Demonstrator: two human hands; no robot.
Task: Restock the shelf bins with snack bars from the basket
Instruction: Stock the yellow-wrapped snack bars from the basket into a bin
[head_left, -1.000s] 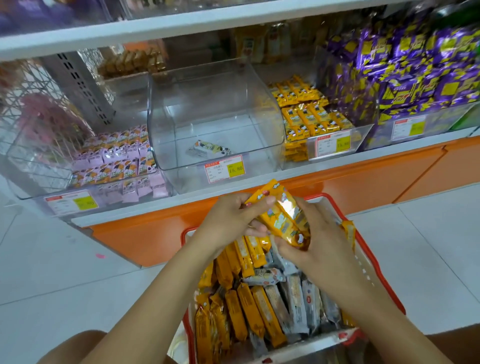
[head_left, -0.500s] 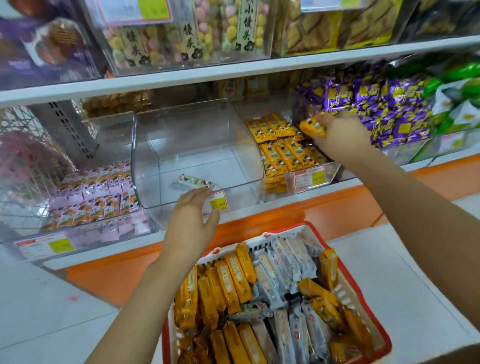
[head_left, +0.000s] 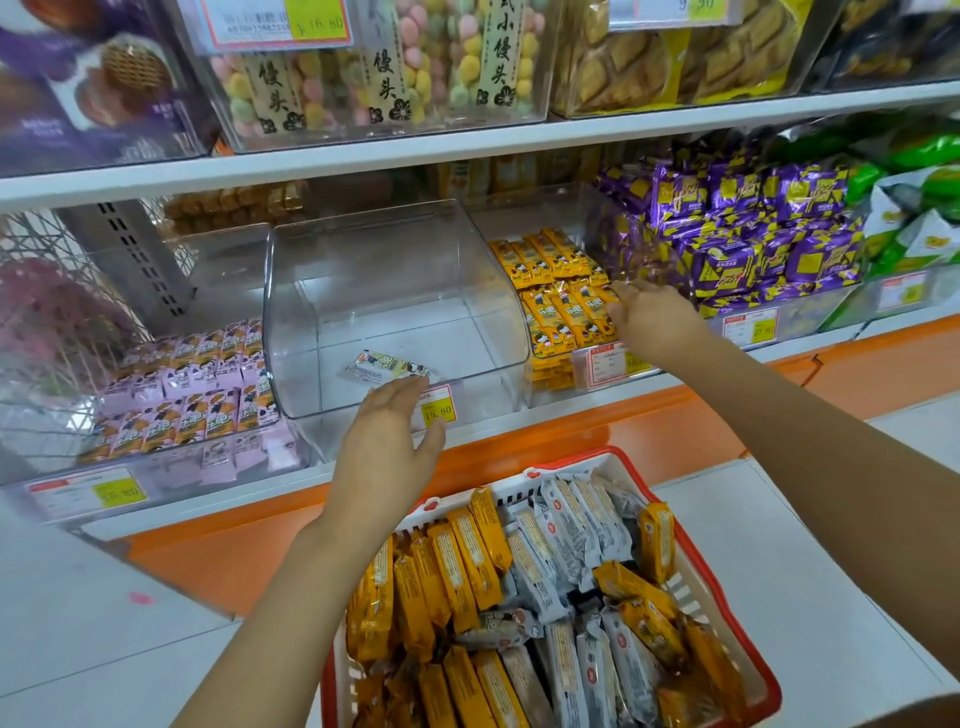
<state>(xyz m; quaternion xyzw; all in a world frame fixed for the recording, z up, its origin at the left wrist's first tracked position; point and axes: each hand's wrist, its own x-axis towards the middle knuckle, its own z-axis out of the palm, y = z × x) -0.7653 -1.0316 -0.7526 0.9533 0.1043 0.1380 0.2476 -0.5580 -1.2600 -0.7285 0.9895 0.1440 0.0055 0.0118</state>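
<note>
Left hand: fingers straight, thumb apart, empty; palm down before clear bin.
Right hand: fingers loosely extended, tips at yellow bars; arm outstretched.

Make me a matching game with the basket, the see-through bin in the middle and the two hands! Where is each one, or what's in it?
Things:
1. red basket
2. middle clear bin
3. left hand
4. right hand

Places:
A. at the yellow snack bars in their bin
B. holds just one white snack bar
C. in front of the price tag
D. packed with yellow and silver bars

Pairs: 1-D, 2-B, 3-C, 4-A.
</note>
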